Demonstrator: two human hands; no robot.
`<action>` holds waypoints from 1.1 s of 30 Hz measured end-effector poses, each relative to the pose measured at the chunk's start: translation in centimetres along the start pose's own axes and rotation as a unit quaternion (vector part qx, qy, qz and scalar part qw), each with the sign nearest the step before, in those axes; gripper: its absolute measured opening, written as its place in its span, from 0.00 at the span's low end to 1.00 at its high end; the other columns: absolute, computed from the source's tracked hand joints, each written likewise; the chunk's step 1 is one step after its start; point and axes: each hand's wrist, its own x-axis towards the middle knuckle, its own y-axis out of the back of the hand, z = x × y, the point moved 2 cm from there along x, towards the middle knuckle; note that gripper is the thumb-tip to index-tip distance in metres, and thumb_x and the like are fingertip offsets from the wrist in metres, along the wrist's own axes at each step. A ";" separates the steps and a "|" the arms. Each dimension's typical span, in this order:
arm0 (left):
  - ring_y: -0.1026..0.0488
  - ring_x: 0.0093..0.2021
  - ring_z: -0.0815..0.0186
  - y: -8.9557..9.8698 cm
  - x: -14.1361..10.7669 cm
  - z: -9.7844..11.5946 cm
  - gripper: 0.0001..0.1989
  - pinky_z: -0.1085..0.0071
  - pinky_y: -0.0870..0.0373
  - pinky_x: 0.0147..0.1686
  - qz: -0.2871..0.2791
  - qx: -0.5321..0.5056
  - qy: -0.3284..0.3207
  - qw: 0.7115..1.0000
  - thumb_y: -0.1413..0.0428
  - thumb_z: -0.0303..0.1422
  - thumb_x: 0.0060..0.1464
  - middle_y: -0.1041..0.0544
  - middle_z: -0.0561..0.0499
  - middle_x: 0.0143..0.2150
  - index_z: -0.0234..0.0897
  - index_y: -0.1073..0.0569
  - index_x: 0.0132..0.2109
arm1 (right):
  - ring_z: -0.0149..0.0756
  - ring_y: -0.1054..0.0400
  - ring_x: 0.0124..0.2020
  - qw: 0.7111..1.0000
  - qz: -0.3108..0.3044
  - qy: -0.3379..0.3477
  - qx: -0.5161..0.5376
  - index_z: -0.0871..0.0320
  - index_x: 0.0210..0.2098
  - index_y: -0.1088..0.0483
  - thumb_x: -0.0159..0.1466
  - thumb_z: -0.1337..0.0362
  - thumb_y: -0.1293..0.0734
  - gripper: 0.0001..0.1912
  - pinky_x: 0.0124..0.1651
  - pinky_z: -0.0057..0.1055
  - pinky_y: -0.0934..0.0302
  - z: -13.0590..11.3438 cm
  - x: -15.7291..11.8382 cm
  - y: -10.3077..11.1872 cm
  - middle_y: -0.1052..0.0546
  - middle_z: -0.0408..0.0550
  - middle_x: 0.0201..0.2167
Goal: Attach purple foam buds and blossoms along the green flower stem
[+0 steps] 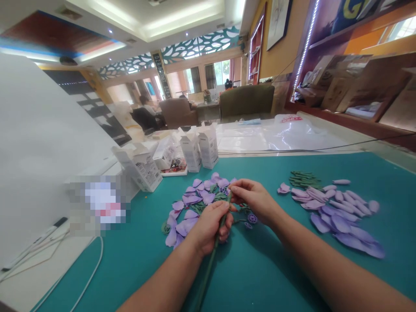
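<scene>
My left hand [212,225] is wrapped round a long green artificial flower stem [209,268], which slants down toward the bottom edge of the view. At the stem's upper end, my right hand [248,194] pinches its tip with thumb and fingers. Behind and beneath both hands lies a loose heap of purple artificial petals [191,199] mixed with green leaf pieces. Small purple wheel-like pieces [251,219] lie just below my right hand. The fingers partly hide the stem's tip.
A teal mat [276,268] covers the table. To the right lie sorted purple petals [347,225], pale pink petal pieces [351,201] and green pieces [303,180]. White boxes [208,147] stand at the back, near plastic sheeting [269,134]. A white cable [94,273] runs along the left.
</scene>
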 end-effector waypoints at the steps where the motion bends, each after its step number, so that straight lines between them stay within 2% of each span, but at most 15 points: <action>1: 0.49 0.12 0.78 0.0 0.0 0.0 0.10 0.81 0.52 0.11 0.000 -0.001 0.000 1.000 0.47 0.38 0.55 0.35 0.58 0.18 0.35 0.32 0.37 | 0.30 0.33 0.24 1.000 0.003 -0.003 0.006 0.58 0.27 0.28 0.47 0.51 0.26 0.17 0.31 0.30 0.40 0.0 0.0 0.0 0.26 0.41 0.21; 8: 0.46 0.12 0.78 0.1 0.0 -0.2 0.13 0.81 0.50 0.11 -0.009 0.000 -0.002 1.000 0.45 0.42 0.54 0.34 0.57 0.19 0.34 0.31 0.37 | 0.29 0.36 0.23 1.000 0.001 -0.004 -0.013 0.58 0.27 0.28 0.44 0.54 0.24 0.17 0.29 0.29 0.42 -0.1 -0.1 -0.2 0.27 0.39 0.21; 15: 0.47 0.12 0.77 0.0 0.0 -0.1 0.17 0.81 0.50 0.12 -0.004 -0.017 0.012 1.000 0.50 0.47 0.58 0.34 0.57 0.19 0.35 0.31 0.38 | 0.28 0.38 0.20 1.000 -0.013 0.003 0.000 0.57 0.25 0.32 0.46 0.52 0.25 0.18 0.27 0.29 0.44 0.1 -0.2 -0.5 0.28 0.38 0.18; 22: 0.47 0.12 0.78 0.1 0.0 -0.1 0.13 0.81 0.51 0.12 -0.001 -0.004 -0.005 1.000 0.46 0.43 0.55 0.34 0.58 0.19 0.36 0.32 0.36 | 0.29 0.38 0.21 1.000 -0.011 0.005 -0.016 0.57 0.26 0.31 0.44 0.54 0.25 0.17 0.27 0.29 0.44 0.0 -0.2 -0.5 0.28 0.39 0.18; 33: 0.50 0.11 0.79 0.0 -0.1 -0.2 0.14 0.81 0.52 0.12 0.010 0.018 -0.017 1.000 0.44 0.43 0.53 0.36 0.60 0.17 0.36 0.33 0.34 | 0.30 0.37 0.20 1.000 -0.017 0.017 -0.009 0.56 0.24 0.33 0.44 0.54 0.25 0.17 0.25 0.30 0.44 0.8 -0.1 -0.7 0.29 0.39 0.16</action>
